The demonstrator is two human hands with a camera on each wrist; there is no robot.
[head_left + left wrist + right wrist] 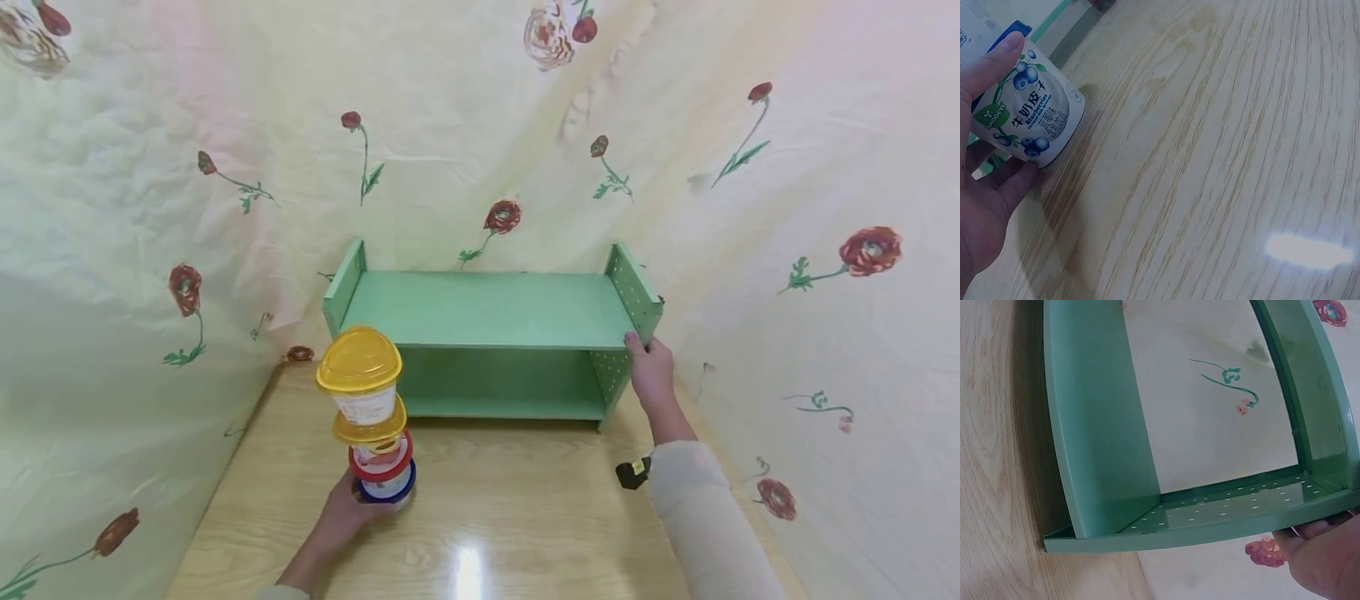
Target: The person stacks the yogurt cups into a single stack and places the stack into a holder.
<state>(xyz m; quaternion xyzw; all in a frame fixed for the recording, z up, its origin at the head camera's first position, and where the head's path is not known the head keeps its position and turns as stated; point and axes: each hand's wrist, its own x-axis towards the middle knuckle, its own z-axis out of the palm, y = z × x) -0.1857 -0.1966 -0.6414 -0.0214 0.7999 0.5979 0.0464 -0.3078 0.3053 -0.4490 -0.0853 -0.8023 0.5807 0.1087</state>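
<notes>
A stack of lidded yogurt cups stands at the left front of a green two-tier shelf (487, 308). My left hand (347, 512) holds the lowest, a blue-lidded cup (1041, 106) with blueberries printed on it; the thumb lies at its lid and the fingers curl round its lower side. Above it come a red-lidded cup (382, 461) and a yellow-lidded cup (371, 427). Topmost, another yellow-lidded cup (360, 362) leans slightly left. My right hand (652, 371) grips the front edge of the shelf's perforated right side panel (1229, 515), fingers partly hidden behind it.
The shelf stands on a wood-grain table (510, 500) at the back, close to a flower-printed cloth (450, 125) that hangs on three sides. A small black device (633, 473) sits at my right wrist. Light glares off the table's front.
</notes>
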